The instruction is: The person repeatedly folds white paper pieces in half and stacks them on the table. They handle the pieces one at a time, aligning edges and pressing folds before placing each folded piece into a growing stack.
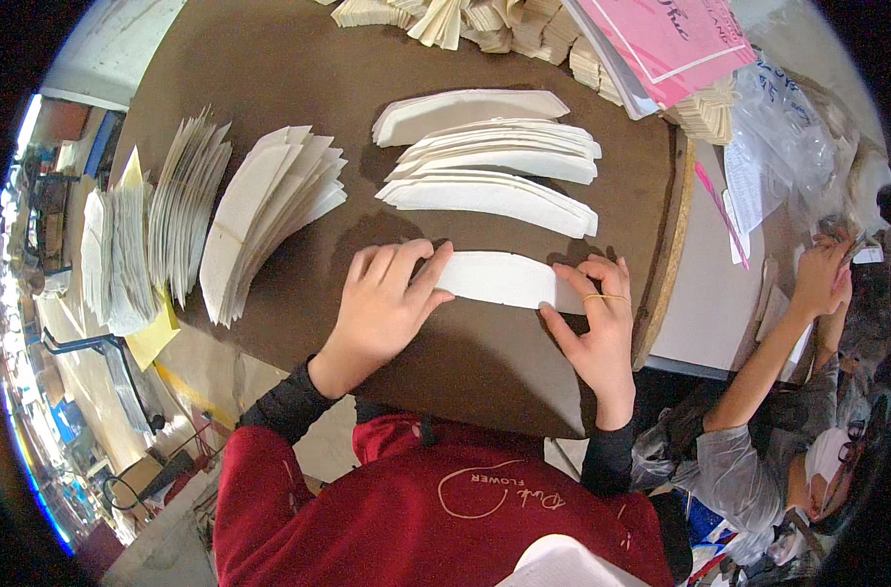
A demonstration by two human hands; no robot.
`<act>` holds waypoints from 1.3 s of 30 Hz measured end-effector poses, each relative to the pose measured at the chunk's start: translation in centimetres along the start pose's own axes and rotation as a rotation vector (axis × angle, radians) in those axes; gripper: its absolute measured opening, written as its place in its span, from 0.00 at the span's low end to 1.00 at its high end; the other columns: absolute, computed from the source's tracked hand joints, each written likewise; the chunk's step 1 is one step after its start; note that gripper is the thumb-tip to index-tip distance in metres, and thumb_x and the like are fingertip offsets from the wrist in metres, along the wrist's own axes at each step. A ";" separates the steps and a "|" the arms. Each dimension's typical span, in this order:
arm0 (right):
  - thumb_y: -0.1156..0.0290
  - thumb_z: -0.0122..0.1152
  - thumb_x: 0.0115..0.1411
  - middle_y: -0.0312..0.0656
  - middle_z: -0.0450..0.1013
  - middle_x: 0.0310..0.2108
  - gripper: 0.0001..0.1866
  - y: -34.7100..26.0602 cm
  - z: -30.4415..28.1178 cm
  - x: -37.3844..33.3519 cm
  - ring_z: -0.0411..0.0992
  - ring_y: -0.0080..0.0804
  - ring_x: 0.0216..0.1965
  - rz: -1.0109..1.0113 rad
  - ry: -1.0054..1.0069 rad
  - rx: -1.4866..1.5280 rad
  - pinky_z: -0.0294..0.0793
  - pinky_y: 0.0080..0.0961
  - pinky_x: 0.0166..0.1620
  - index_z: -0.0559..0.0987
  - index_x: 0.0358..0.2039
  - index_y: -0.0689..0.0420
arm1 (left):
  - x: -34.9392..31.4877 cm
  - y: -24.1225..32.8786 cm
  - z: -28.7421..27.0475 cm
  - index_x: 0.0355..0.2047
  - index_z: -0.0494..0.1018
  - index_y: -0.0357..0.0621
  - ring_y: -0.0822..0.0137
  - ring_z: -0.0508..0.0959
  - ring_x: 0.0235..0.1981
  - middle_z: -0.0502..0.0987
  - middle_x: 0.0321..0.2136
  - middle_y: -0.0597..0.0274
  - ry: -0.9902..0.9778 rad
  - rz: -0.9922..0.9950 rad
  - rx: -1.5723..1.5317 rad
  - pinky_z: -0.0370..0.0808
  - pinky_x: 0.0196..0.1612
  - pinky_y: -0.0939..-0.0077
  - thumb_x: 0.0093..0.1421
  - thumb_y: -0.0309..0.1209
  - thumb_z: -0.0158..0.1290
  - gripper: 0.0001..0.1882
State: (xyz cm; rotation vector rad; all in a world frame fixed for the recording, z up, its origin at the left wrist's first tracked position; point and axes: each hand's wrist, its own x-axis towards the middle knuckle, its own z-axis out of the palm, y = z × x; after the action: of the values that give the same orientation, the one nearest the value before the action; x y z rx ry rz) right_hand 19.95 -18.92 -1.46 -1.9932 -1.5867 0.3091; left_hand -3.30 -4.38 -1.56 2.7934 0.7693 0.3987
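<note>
A curved white paper-like strip [497, 279], perhaps a small stack, lies across the brown board in front of me. My left hand [379, 305] pinches its left end between thumb and fingers. At its right end, my right hand [602, 342] grips it with thumb and fingertips. A thin yellowish band [604, 296] loops over my right fingers. Just beyond the strip lie fanned bundles of similar white strips [494, 201], with a flatter white stack [470, 114] behind them.
Several upright bundles of strips [269, 210] stand on the left, beside a yellow sheet [155, 333]. Along the far edge lie cream bundles [445, 20] and a pink booklet [665, 44]. A co-worker's hands [825, 274] are busy at the pale table [695, 313] to the right.
</note>
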 end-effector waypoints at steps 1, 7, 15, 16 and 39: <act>0.68 0.71 0.49 0.44 0.69 0.44 0.22 0.0 0.0 0.0 0.69 0.48 0.53 -0.006 0.012 -0.006 0.59 0.57 0.64 0.79 0.47 0.54 | -0.2 0.2 0.2 0.53 0.76 0.48 0.59 0.73 0.43 0.72 0.43 0.63 0.018 -0.003 0.034 0.68 0.48 0.63 0.50 0.40 0.63 0.29; 0.68 0.71 0.49 0.45 0.69 0.44 0.23 -0.1 0.1 0.0 0.68 0.50 0.53 -0.009 0.025 -0.002 0.59 0.57 0.64 0.79 0.47 0.55 | -0.4 -0.2 0.4 0.50 0.79 0.54 0.59 0.73 0.41 0.72 0.45 0.63 0.079 -0.019 -0.133 0.70 0.45 0.65 0.46 0.36 0.67 0.27; 0.70 0.72 0.49 0.44 0.72 0.45 0.20 0.0 -1.3 0.0 0.69 0.47 0.52 -0.013 0.225 0.122 0.64 0.48 0.62 0.81 0.45 0.55 | 0.9 -1.4 -2.1 0.47 0.80 0.49 0.60 0.72 0.42 0.73 0.50 0.60 0.137 -0.093 -0.519 0.71 0.47 0.70 0.48 0.29 0.68 0.24; 0.71 0.71 0.50 0.43 0.72 0.45 0.19 0.0 -1.4 0.5 0.70 0.46 0.51 0.021 0.235 0.141 0.66 0.45 0.60 0.81 0.44 0.55 | 1.4 -1.5 -2.5 0.47 0.80 0.47 0.60 0.73 0.44 0.74 0.48 0.60 0.200 -0.076 -0.424 0.72 0.47 0.69 0.50 0.25 0.65 0.21; 0.82 0.70 0.47 0.43 0.78 0.44 0.14 0.0 0.6 4.9 0.76 0.44 0.47 -0.197 0.301 0.056 0.76 0.34 0.48 0.80 0.35 0.58 | 5.4 -2.4 -1.8 0.43 0.77 0.44 0.63 0.76 0.55 0.76 0.55 0.58 0.253 0.181 -0.101 0.70 0.53 0.69 0.54 0.24 0.60 0.14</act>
State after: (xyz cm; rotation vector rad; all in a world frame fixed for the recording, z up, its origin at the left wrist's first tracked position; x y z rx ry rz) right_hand 20.99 -14.09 -1.12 -1.7297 -1.5447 -0.0231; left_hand -0.54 0.67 0.60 2.7576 0.5265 0.8127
